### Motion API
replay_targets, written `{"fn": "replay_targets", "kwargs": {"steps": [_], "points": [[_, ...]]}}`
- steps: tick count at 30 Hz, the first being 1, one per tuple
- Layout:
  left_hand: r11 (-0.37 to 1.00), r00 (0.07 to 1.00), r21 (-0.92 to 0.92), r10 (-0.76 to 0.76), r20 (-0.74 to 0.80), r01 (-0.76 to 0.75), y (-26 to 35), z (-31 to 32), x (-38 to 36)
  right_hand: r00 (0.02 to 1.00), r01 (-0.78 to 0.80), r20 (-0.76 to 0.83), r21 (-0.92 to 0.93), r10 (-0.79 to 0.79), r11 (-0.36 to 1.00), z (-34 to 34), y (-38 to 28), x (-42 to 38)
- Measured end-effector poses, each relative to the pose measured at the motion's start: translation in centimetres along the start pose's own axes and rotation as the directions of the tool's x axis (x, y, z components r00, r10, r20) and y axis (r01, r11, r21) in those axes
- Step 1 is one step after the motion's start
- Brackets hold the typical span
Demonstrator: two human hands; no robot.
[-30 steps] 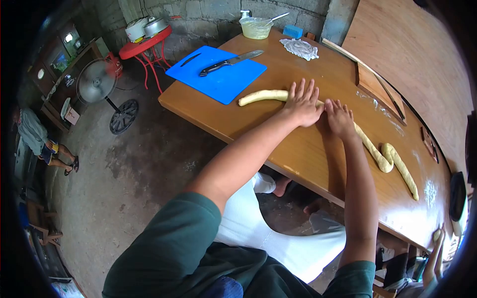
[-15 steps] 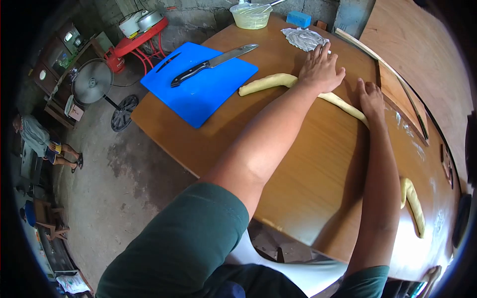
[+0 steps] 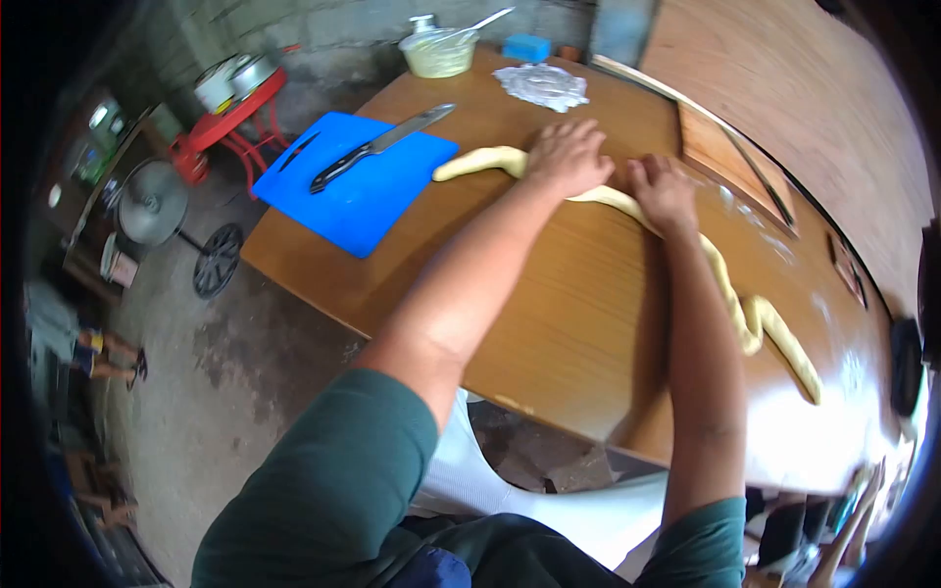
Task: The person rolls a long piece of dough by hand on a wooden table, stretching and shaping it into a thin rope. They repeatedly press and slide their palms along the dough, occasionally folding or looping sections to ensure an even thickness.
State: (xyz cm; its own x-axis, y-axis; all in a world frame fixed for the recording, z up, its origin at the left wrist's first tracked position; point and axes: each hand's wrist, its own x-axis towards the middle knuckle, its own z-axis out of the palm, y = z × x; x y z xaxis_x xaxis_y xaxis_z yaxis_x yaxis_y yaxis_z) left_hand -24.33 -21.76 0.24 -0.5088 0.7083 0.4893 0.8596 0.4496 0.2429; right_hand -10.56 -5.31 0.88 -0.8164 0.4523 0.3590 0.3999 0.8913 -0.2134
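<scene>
A long rope of pale yellow dough (image 3: 720, 274) lies in bends across the wooden table (image 3: 549, 323). Its left end rests near the blue cutting board (image 3: 338, 211), and its far right part folds back on itself beyond my right forearm. My left hand (image 3: 569, 159) lies over the rope's left part, palm down with fingers extended. Just to the right, my right hand (image 3: 667, 196) rests on the same rope, its fingers stretched forward and slightly blurred. Both palms hide the dough beneath them. On the board lies a knife (image 3: 377, 147) with a black handle.
Toward the back stand a plastic tub (image 3: 438, 59) with a whisk, a blue block (image 3: 526, 47) and a crumpled clear plastic sheet (image 3: 541, 86). A wooden frame (image 3: 735, 157) borders the right side. On the left are a fan (image 3: 154, 203), a red table (image 3: 233, 116) and a seated person.
The view has shifted, so the table scene sits further left. Both hands have drawn back slightly toward me over the dough. More of the rope shows right of my right forearm.
</scene>
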Motion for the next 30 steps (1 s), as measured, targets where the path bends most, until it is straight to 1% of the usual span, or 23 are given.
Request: {"fn": "replay_targets", "kwargs": {"steps": [1,2,5,7,9,10,11,13,14,15,17,18,19,20,21,22,23,24,25,27,28,29,30], "points": [[0.998,0.999,0.062,-0.005,0.051,0.002,0.5,-0.4,-1.0,0.999,-0.044,0.018,-0.03,0.045,0.999,0.5,-0.4,-1.2],[0.995,0.981,0.085,-0.072,0.179,0.058,1.6,-1.9,-2.1,0.971,-0.124,0.205,-0.004,0.122,0.992,-2.4,-2.5,-3.3],[0.987,0.975,0.111,-0.132,0.178,0.113,3.2,-2.9,-5.6,0.952,-0.142,0.27,-0.03,0.145,0.989,-3.8,-4.9,-8.0],[0.998,0.979,0.041,-0.044,0.2,0.037,3.3,-4.3,-7.8,0.963,-0.127,0.233,-0.048,0.135,0.991,-3.9,-5.6,-10.9],[0.988,0.94,0.134,0.022,0.34,-0.071,3.5,-5.9,-10.4,0.982,-0.026,0.182,-0.099,0.043,0.995,-4.7,-6.8,-14.7],[0.98,0.961,0.118,0.128,0.245,-0.16,3.8,-7.4,-12.2,0.998,0.039,0.062,-0.101,-0.033,0.994,-5.7,-7.4,-16.7],[0.98,0.964,0.123,0.125,0.235,-0.157,3.8,-9.1,-13.5,0.998,0.047,0.055,-0.103,-0.041,0.994,-6.9,-8.0,-18.0],[0.963,0.904,0.077,0.214,0.37,-0.259,4.9,-14.3,-16.3,0.967,0.076,0.251,-0.096,-0.05,0.992,-10.2,-9.1,-21.0],[0.935,0.894,0.006,0.337,0.296,-0.354,4.3,-15.5,-17.7,0.974,0.077,0.218,-0.031,-0.068,0.997,-12.1,-9.5,-22.5],[0.931,0.89,-0.004,0.349,0.293,-0.364,4.2,-17.1,-18.5,0.975,0.066,0.217,-0.041,-0.055,0.997,-13.6,-9.2,-23.2],[0.965,0.894,-0.001,0.242,0.377,-0.261,4.8,-19.5,-19.8,0.96,0.032,0.259,0.272,-0.105,0.962,-15.9,-7.6,-24.4],[0.962,0.89,-0.012,0.259,0.376,-0.275,5.1,-19.1,-20.8,0.981,0.063,0.166,0.207,-0.099,0.976,-16.0,-5.8,-24.2],[0.943,0.918,-0.081,0.334,0.216,-0.324,5.2,-18.4,-21.7,0.993,0.113,0.035,-0.018,-0.113,0.993,-15.8,-3.4,-23.4],[0.916,0.921,-0.138,0.387,0.045,-0.378,5.3,-17.6,-22.2,0.986,0.141,-0.083,-0.051,-0.145,0.989,-15.5,-0.5,-22.2],[0.913,0.92,-0.142,0.391,0.041,-0.382,5.7,-16.7,-22.4,0.964,0.166,-0.196,-0.085,-0.18,0.982,-14.7,2.6,-21.4],[0.917,0.918,-0.1,0.392,0.056,-0.386,6.4,-15.6,-22.7,0.965,0.161,-0.195,-0.088,-0.176,0.983,-12.4,6.6,-21.5],[0.919,0.916,-0.057,0.394,0.069,-0.391,6.5,-14.2,-23.0,0.963,0.217,-0.116,-0.191,-0.242,0.957,-9.5,10.9,-21.9],[0.902,0.901,-0.015,0.43,-0.049,-0.432,5.9,-11.9,-22.8,0.954,0.278,-0.032,-0.289,-0.3,0.916,-8.4,12.9,-22.1],[0.899,0.898,-0.014,0.436,-0.062,-0.437,5.9,-12.0,-22.4,0.987,-0.012,-0.159,-0.128,-0.009,0.992,-9.0,10.3,-23.5],[0.935,0.939,-0.17,0.331,0.094,-0.313,5.4,-12.3,-21.1,0.998,-0.061,-0.026,-0.146,0.058,0.987,-12.5,6.5,-24.9],[0.914,0.927,-0.174,0.374,0.009,-0.367,4.7,-11.8,-20.6,0.995,-0.031,0.081,-0.262,0.053,0.965,-14.9,4.3,-25.7],[0.913,0.929,-0.183,0.371,0.001,-0.365,4.2,-11.9,-20.4,0.997,0.063,0.068,-0.265,-0.046,0.962,-15.2,3.9,-26.5],[0.914,0.927,-0.189,0.373,0.046,-0.358,3.7,-12.1,-20.1,0.991,0.08,0.125,-0.263,-0.048,0.962,-15.8,3.2,-27.5]]}}
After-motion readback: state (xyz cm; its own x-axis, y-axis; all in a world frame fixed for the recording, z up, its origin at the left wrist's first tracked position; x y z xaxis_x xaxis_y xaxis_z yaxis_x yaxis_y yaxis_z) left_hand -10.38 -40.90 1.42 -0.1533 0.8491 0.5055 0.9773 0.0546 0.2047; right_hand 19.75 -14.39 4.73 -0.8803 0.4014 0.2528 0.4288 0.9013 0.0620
